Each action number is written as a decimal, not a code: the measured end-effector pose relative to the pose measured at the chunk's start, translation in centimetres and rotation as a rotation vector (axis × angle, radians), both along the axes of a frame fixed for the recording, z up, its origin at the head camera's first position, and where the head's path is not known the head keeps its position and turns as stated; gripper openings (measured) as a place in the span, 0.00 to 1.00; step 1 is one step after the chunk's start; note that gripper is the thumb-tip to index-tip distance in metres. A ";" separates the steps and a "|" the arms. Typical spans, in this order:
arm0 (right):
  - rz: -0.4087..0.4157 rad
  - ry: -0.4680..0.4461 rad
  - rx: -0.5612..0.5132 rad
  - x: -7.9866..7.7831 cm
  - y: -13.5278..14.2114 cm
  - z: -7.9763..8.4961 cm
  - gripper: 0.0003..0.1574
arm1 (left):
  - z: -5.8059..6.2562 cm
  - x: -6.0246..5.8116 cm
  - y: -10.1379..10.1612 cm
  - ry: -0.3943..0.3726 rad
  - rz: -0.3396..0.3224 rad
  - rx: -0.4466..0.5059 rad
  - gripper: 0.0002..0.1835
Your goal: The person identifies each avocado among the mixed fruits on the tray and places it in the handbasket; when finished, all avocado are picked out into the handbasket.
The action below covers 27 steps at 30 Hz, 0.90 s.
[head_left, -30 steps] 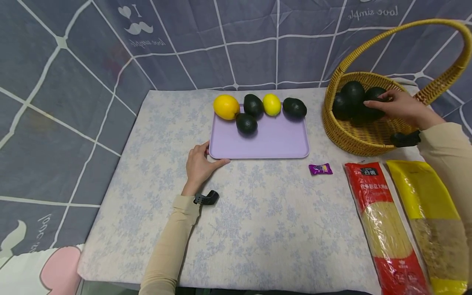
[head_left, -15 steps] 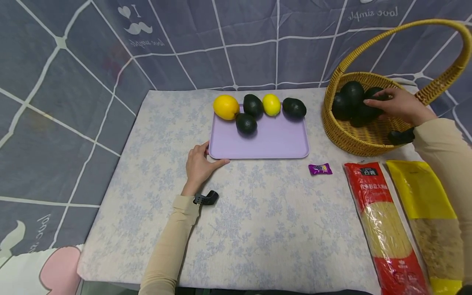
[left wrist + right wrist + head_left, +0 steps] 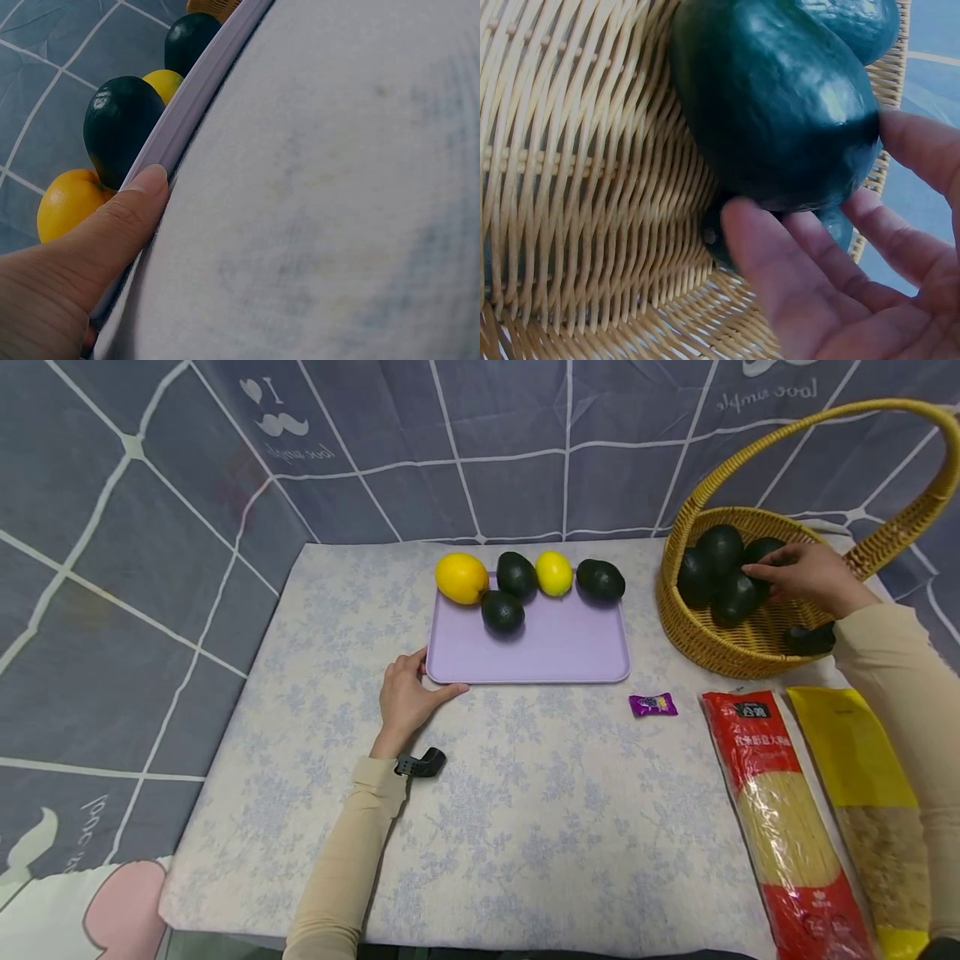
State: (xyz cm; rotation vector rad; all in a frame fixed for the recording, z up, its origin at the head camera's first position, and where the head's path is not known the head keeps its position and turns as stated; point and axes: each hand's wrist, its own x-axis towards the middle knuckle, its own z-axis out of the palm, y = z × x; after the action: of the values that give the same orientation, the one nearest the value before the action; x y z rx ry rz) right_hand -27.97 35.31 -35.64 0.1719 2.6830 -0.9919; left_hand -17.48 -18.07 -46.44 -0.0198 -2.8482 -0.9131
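My left hand (image 3: 405,697) grips the front left corner of a lilac tray (image 3: 555,664). Its thumb lies along the front rim, plain in the left wrist view, while the other fingers are mostly hidden at the side. My right hand (image 3: 806,578) reaches into a wicker basket (image 3: 693,639) and holds a dark green avocado (image 3: 772,105) by one end, fingertips and thumb on its skin. Several avocados cluster there, one avocado (image 3: 735,599) in front. Along the tray's back lie a yellow-orange fruit (image 3: 461,578), a lemon (image 3: 553,573) and avocados (image 3: 502,612).
A purple-wrapped candy (image 3: 652,705) lies between tray and basket, toward the front. A red pack of noodles (image 3: 787,827) and a yellow bag (image 3: 862,752) fill the right side, under the right sleeve. The basket's tall handle (image 3: 720,468) arches over the right forearm.
My right hand and sleeve have shifted slightly left in the basket. The front avocado now shows more fully, a little lower. Left hand and tray stay put.
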 end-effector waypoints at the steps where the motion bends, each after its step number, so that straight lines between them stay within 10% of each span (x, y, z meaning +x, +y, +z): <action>1: 0.003 0.006 0.011 0.0 0.0 0.0 0.48 | 0.0 0.0 0.0 0.001 -0.002 0.001 0.50; 16: 0.101 0.034 0.082 2.0 -1.1 2.3 0.45 | -0.2 0.1 0.0 0.009 -0.003 0.001 0.50; 27: 0.015 0.289 -0.026 5.6 -4.1 4.0 0.32 | 0.0 0.3 0.0 0.011 0.001 0.002 0.50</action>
State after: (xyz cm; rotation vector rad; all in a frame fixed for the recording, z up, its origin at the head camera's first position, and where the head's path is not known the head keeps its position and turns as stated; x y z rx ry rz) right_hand -22.36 31.24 -31.60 0.0016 2.9215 -1.1233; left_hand -17.22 -18.12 -46.46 -0.0228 -2.8368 -0.9122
